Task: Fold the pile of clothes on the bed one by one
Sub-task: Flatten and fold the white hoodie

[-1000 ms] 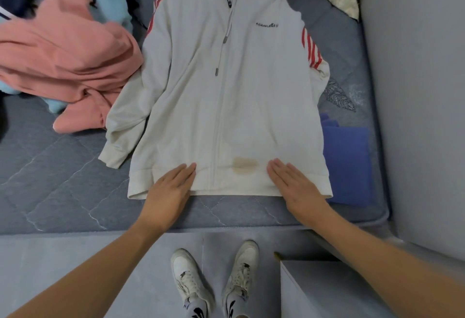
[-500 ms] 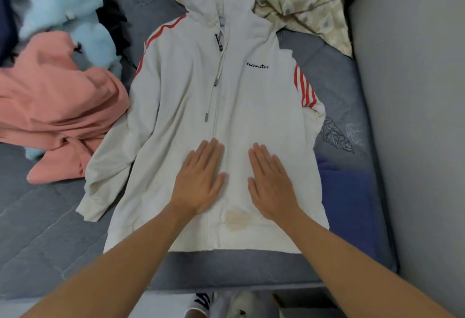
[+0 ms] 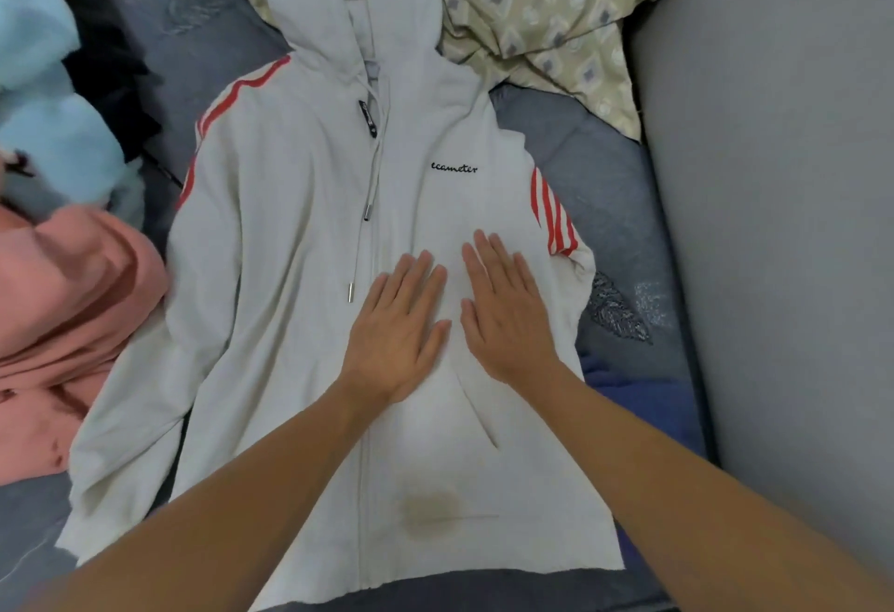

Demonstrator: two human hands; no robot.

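- Left hand [image 3: 396,326] lies flat, fingers straight, pressing the chest of the white hoodie [image 3: 290,321].
- Right hand [image 3: 508,311] lies flat just beside it, also pressing.
- The hoodie is spread front-up on the grey bed [image 3: 604,166].
- A pink garment [image 3: 63,321] lies at its left sleeve.

The pink garment [image 3: 72,321] runs off the left edge, and the hoodie [image 3: 290,321] hides the blue cloth [image 3: 643,408].

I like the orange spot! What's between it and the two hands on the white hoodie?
Head view: only bare white hoodie fabric between the stain and both hands, plus its zipper line and pocket edge.
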